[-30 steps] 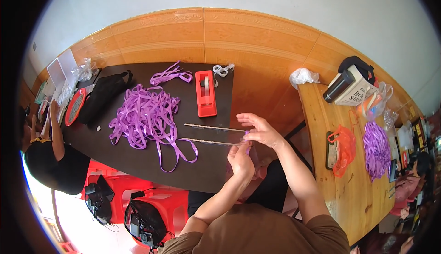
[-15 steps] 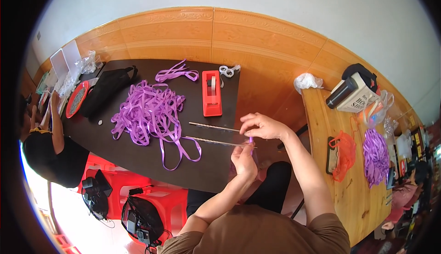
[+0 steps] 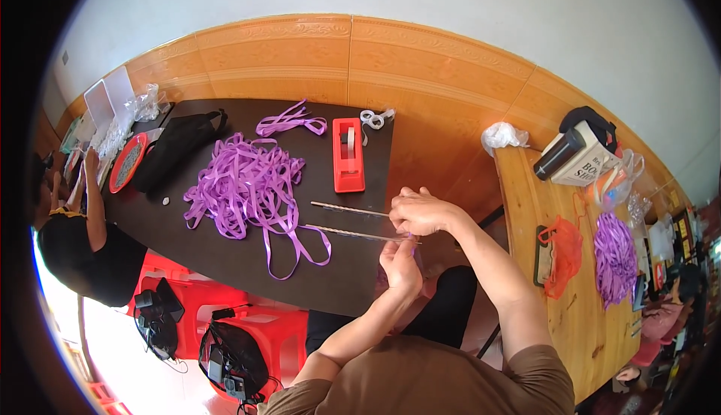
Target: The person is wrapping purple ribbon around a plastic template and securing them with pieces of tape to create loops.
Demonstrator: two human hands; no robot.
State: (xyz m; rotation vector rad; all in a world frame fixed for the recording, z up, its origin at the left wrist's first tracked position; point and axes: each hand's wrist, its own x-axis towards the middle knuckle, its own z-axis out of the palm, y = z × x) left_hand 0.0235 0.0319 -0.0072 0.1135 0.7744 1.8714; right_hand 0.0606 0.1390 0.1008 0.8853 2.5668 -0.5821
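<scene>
Two long thin metal rods with twisted shafts, the far rod [image 3: 349, 208] and the near rod [image 3: 345, 232], jut leftward over the dark table from beside my hands. At the right end of the near rod, my left hand [image 3: 402, 268] pinches a short bit of purple ribbon [image 3: 409, 235]. My right hand [image 3: 423, 214] is curled just above it, fingertips closed at the same ribbon, by the far rod's end. Its fingers partly hide the ribbon. A loose heap of purple ribbon [image 3: 240, 182] lies on the table to the left, with loops trailing toward the rods.
On the dark table [image 3: 338, 287] are a red tape dispenser [image 3: 348, 156], white-handled scissors [image 3: 374, 119], a smaller ribbon bundle [image 3: 289, 123] and a black bag [image 3: 176, 148]. A wooden table [image 3: 578, 325] at right holds more ribbon [image 3: 616, 259]. A co-worker [image 3: 86, 253] sits at left.
My right hand has come down and closer to my left hand, its fingers now curled in at the ribbon. My left hand and the rods have hardly shifted.
</scene>
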